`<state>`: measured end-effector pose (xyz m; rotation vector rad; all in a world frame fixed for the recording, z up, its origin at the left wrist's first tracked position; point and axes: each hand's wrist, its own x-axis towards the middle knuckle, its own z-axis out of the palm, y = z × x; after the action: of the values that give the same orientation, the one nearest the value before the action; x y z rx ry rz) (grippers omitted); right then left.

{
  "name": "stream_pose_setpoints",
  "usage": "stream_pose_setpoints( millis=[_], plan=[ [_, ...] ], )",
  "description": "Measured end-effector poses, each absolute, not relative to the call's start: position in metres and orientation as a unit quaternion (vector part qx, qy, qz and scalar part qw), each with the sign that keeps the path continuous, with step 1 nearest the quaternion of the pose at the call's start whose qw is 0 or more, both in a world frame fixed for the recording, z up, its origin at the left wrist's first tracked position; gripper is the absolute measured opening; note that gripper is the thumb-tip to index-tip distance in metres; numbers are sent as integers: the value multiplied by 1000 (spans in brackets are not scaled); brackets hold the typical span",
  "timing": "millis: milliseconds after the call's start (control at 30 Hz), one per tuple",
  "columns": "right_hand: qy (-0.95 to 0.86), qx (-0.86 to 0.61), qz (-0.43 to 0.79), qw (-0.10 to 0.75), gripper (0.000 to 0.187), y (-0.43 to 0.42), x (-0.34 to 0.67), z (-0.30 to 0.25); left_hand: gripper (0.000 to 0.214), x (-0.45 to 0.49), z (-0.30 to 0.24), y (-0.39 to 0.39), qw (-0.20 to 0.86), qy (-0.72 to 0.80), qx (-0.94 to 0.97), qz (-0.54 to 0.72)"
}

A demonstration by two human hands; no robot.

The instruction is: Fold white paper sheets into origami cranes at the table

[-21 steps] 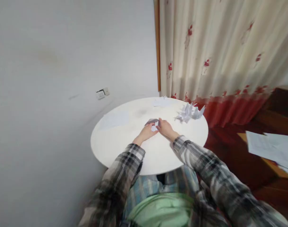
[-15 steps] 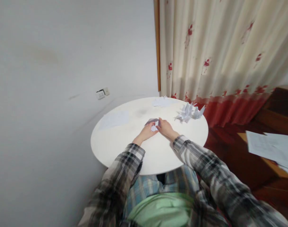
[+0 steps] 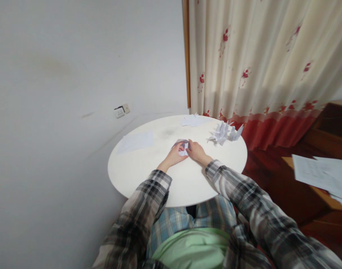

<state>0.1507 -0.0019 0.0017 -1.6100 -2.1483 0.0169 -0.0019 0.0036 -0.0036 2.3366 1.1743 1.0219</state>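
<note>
My left hand and my right hand meet near the middle of a round white table. Between their fingertips lies a small folded piece of white paper, pinched by both hands and pressed close to the tabletop. Most of the paper is hidden behind the fingers. Both arms wear plaid sleeves.
A pile of folded white paper figures sits at the table's far right. A flat sheet lies at the left and more paper at the far edge. A wall is on the left, a flowered curtain behind, loose sheets on wooden furniture at right.
Both hands stay on the folded paper with only slight finger shifts. The view has drifted a little.
</note>
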Motion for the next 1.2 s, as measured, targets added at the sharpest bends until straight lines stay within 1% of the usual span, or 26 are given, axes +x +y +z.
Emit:
stream_pose_setpoints(
  millis=[300,467,733,967,1200],
  plan=[
    [-777,-591,11,217,51,-2,150,2,69,-1,-3,2,182,409,819,359],
    [-777,-588,14,225,52,-2,150,2,68,1,0,-2,218,393,814,368],
    [-776,-585,17,235,50,0,151,0,56,3,2,-4,238,357,827,364],
    [-773,-592,27,227,47,-2,151,3,39,4,7,-8,241,344,840,342],
    [-773,-593,23,225,46,-3,151,4,37,3,6,-6,253,360,833,336]
  ],
)
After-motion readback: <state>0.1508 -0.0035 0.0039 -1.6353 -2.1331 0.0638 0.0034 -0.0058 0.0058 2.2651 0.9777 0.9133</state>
